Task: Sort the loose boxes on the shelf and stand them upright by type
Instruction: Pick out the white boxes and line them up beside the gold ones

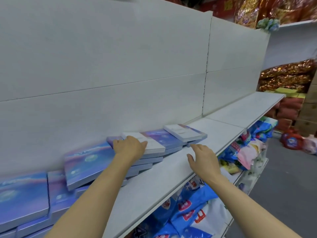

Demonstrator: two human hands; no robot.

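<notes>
far left, on the long white metal shelf (171, 172): flat blue-and-purple glossy cardboard boxes (22, 200) lying slumped, one tilted box (87, 162) leaning on its neighbours. further right, a fanned, overlapping row of the same boxes lying flat, with two white-faced flat boxes (151, 143) among them, the farther one (183, 132) at the row's right end. none standing upright yet.

left hand (128, 146) resting palm down on the near white-faced box, fingers curled loosely over its left part; whether truly gripping or only pressing, cannot tell. right hand (203, 158) hovering spread just above bare shelf, beside the row's right end, touching nothing.

step in hand, by judgement: picking out the white-faced type from the blue one. next move likely calls for lifting the white box off the fan, steadying the row with the free hand, then setting it on edge against the white back panel (103, 66).

below, blue and white plastic bags (192, 210). far right, gold foil packages (288, 74) and grey floor (283, 186).
</notes>
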